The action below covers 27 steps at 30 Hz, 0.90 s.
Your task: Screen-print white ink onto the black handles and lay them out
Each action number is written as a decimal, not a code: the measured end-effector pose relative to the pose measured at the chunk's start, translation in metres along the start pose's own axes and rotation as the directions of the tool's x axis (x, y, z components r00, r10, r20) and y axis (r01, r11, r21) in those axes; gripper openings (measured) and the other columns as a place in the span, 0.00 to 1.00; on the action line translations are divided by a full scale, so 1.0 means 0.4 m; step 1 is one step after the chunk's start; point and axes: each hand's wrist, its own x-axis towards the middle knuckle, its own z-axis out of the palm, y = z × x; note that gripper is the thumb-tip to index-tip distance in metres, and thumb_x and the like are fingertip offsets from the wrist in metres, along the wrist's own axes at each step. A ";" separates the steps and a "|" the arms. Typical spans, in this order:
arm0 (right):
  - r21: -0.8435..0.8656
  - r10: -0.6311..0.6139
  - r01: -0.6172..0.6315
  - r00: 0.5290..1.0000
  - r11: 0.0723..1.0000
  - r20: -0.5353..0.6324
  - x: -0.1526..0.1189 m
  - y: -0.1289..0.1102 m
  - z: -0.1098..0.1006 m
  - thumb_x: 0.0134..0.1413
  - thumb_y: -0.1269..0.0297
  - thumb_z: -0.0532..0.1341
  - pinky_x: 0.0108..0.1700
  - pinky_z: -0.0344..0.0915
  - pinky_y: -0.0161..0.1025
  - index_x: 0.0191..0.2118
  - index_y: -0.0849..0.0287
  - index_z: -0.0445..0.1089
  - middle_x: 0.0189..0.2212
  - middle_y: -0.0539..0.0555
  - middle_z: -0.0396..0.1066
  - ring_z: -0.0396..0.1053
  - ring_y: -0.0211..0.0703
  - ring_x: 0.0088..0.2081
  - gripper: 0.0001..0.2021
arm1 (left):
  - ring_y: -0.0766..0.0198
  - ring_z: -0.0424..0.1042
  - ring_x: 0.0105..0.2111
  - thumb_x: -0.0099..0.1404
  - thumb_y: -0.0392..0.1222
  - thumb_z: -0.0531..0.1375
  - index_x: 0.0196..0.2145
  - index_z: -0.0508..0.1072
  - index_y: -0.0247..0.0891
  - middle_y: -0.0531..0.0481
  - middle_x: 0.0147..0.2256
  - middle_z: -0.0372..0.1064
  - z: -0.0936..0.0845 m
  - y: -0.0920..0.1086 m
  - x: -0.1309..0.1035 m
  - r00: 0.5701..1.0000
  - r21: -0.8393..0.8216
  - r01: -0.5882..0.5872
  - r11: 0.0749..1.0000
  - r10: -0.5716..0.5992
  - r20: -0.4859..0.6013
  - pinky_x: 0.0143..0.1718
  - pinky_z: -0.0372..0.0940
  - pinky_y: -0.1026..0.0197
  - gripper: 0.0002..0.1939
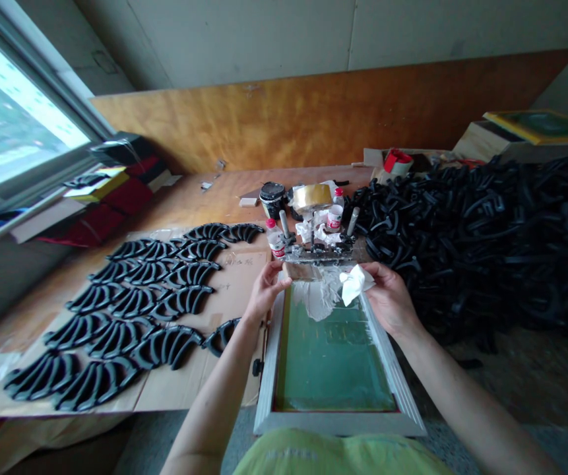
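Observation:
My left hand (266, 290) grips the end of a flat brown block (302, 272) above the top left of a framed green screen (330, 359). Closed on a crumpled white tissue (355, 284), my right hand (388, 297) is over the screen's top right. The screen has a silver metal frame, and its far end meets a metal clamp (319, 254) with two upright posts. Whitish residue (319, 300) covers the screen's far part, between my hands.
Rows of black curved parts (120, 300) lie on cardboard (159, 389) at left. A large heap of black parts (486, 244) fills the right. Behind the clamp stand a red-capped bottle (276, 240), a black-lidded tub (272, 198) and a tape roll (312, 196).

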 end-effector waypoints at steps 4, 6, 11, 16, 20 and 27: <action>-0.009 0.001 -0.001 1.000 1.000 0.005 0.001 0.002 -0.007 0.28 0.67 0.73 0.39 0.64 0.38 0.22 0.56 0.69 0.30 0.48 0.74 0.69 0.39 0.32 0.12 | 0.58 0.71 0.45 0.49 0.45 0.71 0.40 0.74 0.36 0.45 0.41 0.74 -0.030 -0.048 0.025 1.000 0.041 -0.002 0.999 0.001 0.013 0.51 0.60 0.57 0.21; 0.000 0.017 -0.017 1.000 1.000 0.013 0.003 0.004 -0.010 0.28 0.67 0.72 0.38 0.64 0.38 0.21 0.57 0.69 0.30 0.48 0.74 0.69 0.39 0.33 0.12 | 0.59 0.71 0.44 0.49 0.46 0.72 0.40 0.74 0.36 0.45 0.41 0.74 -0.045 -0.072 0.032 1.000 0.045 0.015 0.999 -0.016 0.021 0.51 0.61 0.57 0.22; 0.077 0.050 -0.052 0.998 0.996 0.029 0.005 0.014 -0.016 0.28 0.69 0.71 0.37 0.64 0.36 0.20 0.56 0.68 0.27 0.47 0.73 0.68 0.38 0.31 0.11 | 0.55 0.68 0.53 0.50 0.48 0.71 0.48 0.74 0.36 0.41 0.50 0.72 -0.073 -0.131 0.034 0.997 0.036 0.078 0.996 -0.078 0.000 0.56 0.58 0.55 0.29; 0.101 0.060 -0.065 0.997 0.993 0.046 0.004 0.031 -0.025 0.30 0.69 0.70 0.37 0.63 0.36 0.22 0.55 0.68 0.27 0.47 0.73 0.69 0.39 0.32 0.10 | 0.55 0.62 0.59 0.51 0.49 0.71 0.56 0.69 0.40 0.41 0.61 0.61 -0.077 -0.153 -0.023 0.974 -0.020 0.172 0.985 -0.173 -0.149 0.56 0.58 0.59 0.36; 0.090 0.064 -0.067 0.997 0.994 0.042 0.006 0.042 -0.036 0.32 0.67 0.69 0.37 0.64 0.38 0.24 0.55 0.66 0.27 0.47 0.74 0.70 0.41 0.34 0.10 | 0.59 0.71 0.50 0.55 0.54 0.68 0.56 0.69 0.43 0.43 0.58 0.65 -0.077 -0.128 -0.133 0.910 -0.089 0.305 0.948 -0.318 -0.265 0.41 0.66 0.65 0.33; 0.112 0.076 -0.082 0.996 0.990 0.056 -0.013 0.060 -0.035 0.28 0.68 0.70 0.36 0.65 0.38 0.22 0.55 0.67 0.26 0.47 0.74 0.70 0.41 0.32 0.11 | 0.66 0.70 0.25 0.52 0.57 0.68 0.57 0.67 0.39 0.52 0.30 0.72 -0.068 -0.065 -0.276 0.853 -0.072 0.470 0.880 -0.474 -0.219 0.22 0.59 0.69 0.38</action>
